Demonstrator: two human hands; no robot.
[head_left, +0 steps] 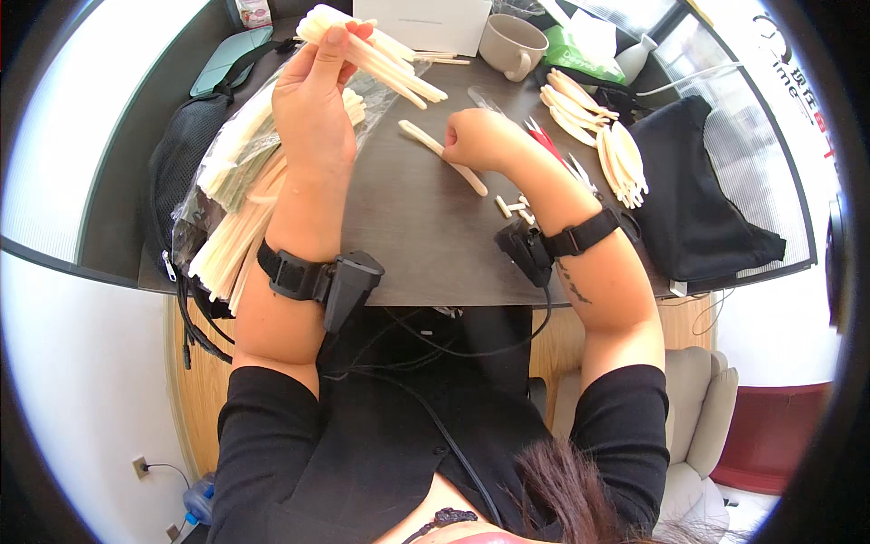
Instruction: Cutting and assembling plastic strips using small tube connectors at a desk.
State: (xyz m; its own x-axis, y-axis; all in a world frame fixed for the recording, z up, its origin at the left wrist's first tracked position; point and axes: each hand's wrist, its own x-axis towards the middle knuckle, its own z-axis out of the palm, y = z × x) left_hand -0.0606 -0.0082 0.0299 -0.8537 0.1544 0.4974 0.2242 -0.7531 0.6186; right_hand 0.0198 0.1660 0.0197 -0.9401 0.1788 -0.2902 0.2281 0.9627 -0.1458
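Observation:
Raised over the far left of the desk, my left hand (313,104) pinches a bundle of cream pipe cleaners (394,71) between thumb and fingers. My right hand (485,140) is closed at the desk's middle, on a folded cream pipe cleaner (470,179) that slants across the surface; its fingertips are mostly hidden. Under my left forearm lies a clear plastic bag (192,210) with more cream pipe cleaners (227,249). Short white pieces (515,208) are scattered beside my right forearm.
Cream petal-shaped loops (621,163) lie at the right, near a red-handled tool (542,138) and a black cloth bag (702,204). A grey mug (512,47), a white box (426,25) and a green packet (580,50) stand at the back. A dark mesh bag (186,163) sits left.

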